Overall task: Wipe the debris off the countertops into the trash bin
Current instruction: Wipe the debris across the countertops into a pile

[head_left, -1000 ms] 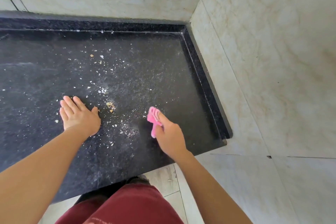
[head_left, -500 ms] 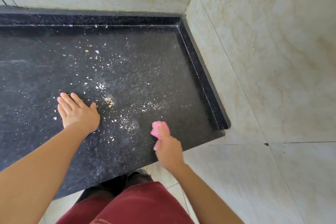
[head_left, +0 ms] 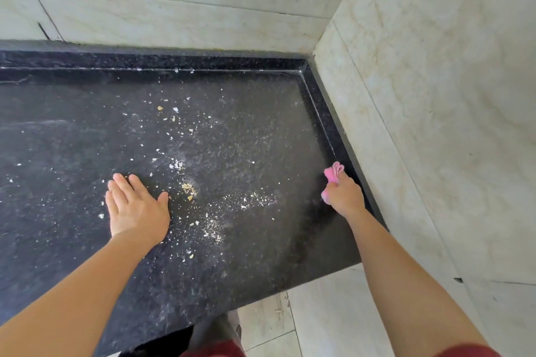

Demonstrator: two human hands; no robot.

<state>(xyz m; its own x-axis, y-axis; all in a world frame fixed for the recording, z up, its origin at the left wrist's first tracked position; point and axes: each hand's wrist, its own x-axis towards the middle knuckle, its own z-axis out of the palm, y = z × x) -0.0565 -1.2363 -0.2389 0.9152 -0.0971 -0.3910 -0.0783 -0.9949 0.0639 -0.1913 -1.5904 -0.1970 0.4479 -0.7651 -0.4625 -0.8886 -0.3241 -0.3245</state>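
The left hand [head_left: 136,209] lay flat on the black speckled stone countertop [head_left: 72,130]. Its fingers were straight, released and close together, the thumb was spread to the right, and it grasped nothing. The debris [head_left: 213,230], a scatter of white flakes, tan crumbs and pale dust, lay around those fingers. 1 small tan cluster sat just off the thumb tip, a dusty streak ran to the right of the wrist, and loose flakes lay well beyond the fingertips toward the back of the slab. A few specks lay on the little-finger side too.

The right hand [head_left: 343,195] was clenched around a crumpled pink cloth [head_left: 333,172], with folds poking out past the curled fingers at the far end of the fist and a small bit showing at its near side. Whether the cloth pressed on the stone could not be told. Just beyond those fingers, on their right, ran the raised black stone rim [head_left: 327,124], which met the pale marbled wall tiles [head_left: 435,95]. A thin band of dust lay between the 2 hands, nearer the right fist.
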